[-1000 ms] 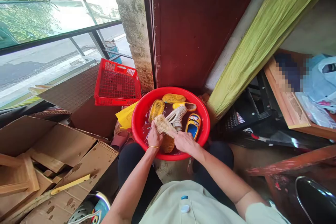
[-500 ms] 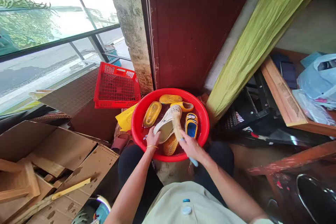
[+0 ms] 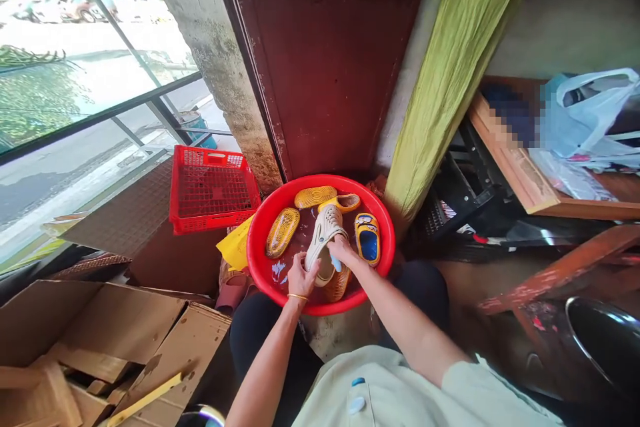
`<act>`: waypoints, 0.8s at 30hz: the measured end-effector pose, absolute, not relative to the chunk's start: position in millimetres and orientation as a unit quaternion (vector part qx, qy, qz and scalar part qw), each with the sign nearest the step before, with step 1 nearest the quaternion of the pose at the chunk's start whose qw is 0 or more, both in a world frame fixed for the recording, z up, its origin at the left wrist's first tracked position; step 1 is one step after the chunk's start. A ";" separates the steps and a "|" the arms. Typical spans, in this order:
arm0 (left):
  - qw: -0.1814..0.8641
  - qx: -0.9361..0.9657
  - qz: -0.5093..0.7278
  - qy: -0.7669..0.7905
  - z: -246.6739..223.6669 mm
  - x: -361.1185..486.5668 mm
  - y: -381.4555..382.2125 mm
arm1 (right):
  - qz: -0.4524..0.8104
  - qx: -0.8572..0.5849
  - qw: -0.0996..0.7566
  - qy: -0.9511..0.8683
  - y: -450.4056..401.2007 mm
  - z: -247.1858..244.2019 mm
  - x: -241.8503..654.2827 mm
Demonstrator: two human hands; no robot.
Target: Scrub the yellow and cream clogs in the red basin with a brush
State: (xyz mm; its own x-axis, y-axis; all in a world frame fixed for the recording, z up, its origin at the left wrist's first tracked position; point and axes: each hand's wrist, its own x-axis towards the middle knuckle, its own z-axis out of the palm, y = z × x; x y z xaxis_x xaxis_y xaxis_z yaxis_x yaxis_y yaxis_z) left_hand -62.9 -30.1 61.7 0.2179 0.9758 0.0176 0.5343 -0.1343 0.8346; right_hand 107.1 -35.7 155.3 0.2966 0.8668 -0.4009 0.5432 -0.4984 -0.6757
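My left hand (image 3: 303,277) is closed around the heel side of a white clog (image 3: 330,217), its toe pointing away from me. Reaching into the clog's opening, my right hand (image 3: 343,250) grips a brush, whose blue handle (image 3: 335,263) pokes out below the fingers; its bristles are hidden. The clog is held over a red basin (image 3: 253,257) of water. Around it in the basin sit several yellow clogs: one with a blue lining (image 3: 369,243), one on its side (image 3: 345,202), and others sole up (image 3: 283,233).
A red plastic crate (image 3: 215,190) stands beyond the basin to the left, with a yellow sheet (image 3: 235,247) beside the rim. Cardboard boxes (image 3: 135,327) holding wood pieces lie at left. A green curtain (image 3: 430,100) hangs at right, near a wooden drawer (image 3: 520,167) with plastic bags.
My right hand has moved with the brush from the clog's outer side into its opening. The clog has turned slightly more upright. The head view has shifted and tilted a little.
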 end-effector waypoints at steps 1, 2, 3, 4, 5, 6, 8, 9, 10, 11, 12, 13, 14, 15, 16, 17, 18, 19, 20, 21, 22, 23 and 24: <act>0.358 0.686 0.293 0.562 62.4 -63.9 -29.3 | 0.381 -0.767 0.200 -0.477 -39.6 152.7 105.4; 0.353 0.678 0.282 0.580 62.6 -65.0 -27.8 | 0.388 -0.755 0.192 -0.493 -47.6 149.7 103.7; 0.350 0.669 0.270 0.597 62.4 -66.0 -25.9 | 0.403 -0.742 0.187 -0.502 -59.0 146.6 102.6; 0.350 0.660 0.259 0.613 61.7 -66.8 -23.7 | 0.418 -0.725 0.173 -0.519 -72.5 143.9 102.9; 0.349 0.651 0.250 0.626 60.7 -67.3 -21.5 | 0.433 -0.707 0.157 -0.537 -87.0 142.2 104.7; 0.350 0.645 0.240 0.636 59.6 -67.4 -19.4 | 0.448 -0.683 0.136 -0.561 -100.9 141.5 108.2; 0.352 0.640 0.222 0.646 57.6 -66.8 -16.5 | 0.467 -0.646 0.098 -0.596 -121.6 143.3 117.7; 0.352 0.642 0.216 0.646 57.1 -66.2 -15.9 | 0.467 -0.640 0.086 -0.604 -126.3 145.1 122.5; 0.352 0.646 0.213 0.643 57.2 -65.6 -16.1 | 0.458 -0.648 0.081 -0.603 -126.7 146.8 126.1; 0.351 0.652 0.213 0.638 57.9 -64.9 -17.0 | 0.444 -0.665 0.082 -0.594 -122.8 148.1 128.3; 0.347 0.660 0.215 0.631 59.2 -64.2 -18.6 | 0.428 -0.686 0.087 -0.582 -115.4 148.7 128.9; 0.343 0.669 0.218 0.623 61.1 -63.5 -20.7 | 0.411 -0.708 0.095 -0.567 -105.4 148.6 127.9; 0.338 0.678 0.220 0.614 63.2 -62.8 -23.0 | 0.399 -0.724 0.105 -0.553 -93.9 147.9 125.8; 0.333 0.689 0.223 0.604 65.3 -62.2 -25.3 | 0.392 -0.735 0.116 -0.541 -82.5 146.6 123.1; 0.329 0.699 0.227 0.593 67.1 -61.8 -27.4 | 0.389 -0.742 0.127 -0.531 -72.4 145.0 120.0; 0.324 0.708 0.231 0.583 68.3 -61.7 -29.0 | 0.388 -0.745 0.138 -0.525 -64.7 143.2 117.2; 0.321 0.714 0.233 0.577 68.8 -61.9 -29.9 | 0.390 -0.744 0.145 -0.523 -60.4 141.4 115.0; 0.318 0.716 0.231 0.577 68.5 -62.5 -29.9 | 0.396 -0.738 0.150 -0.525 -59.9 139.9 113.9; 0.313 0.713 0.227 0.584 67.5 -63.5 -28.9 | 0.407 -0.728 0.150 -0.531 -63.4 138.8 114.4; 0.307 0.708 0.219 0.597 65.8 -65.0 -26.9 | 0.420 -0.715 0.147 -0.540 -70.5 138.4 116.9; 0.298 0.703 0.205 0.612 63.8 -66.8 -24.1 | 0.434 -0.700 0.139 -0.550 -80.7 139.2 121.8; 0.288 0.702 0.185 0.624 61.9 -68.9 -20.4 | 0.455 -0.681 0.127 -0.559 -93.2 141.3 128.8; 0.278 0.707 0.160 0.631 60.3 -71.3 -16.1 | 0.479 -0.662 0.116 -0.564 -106.7 144.8 137.9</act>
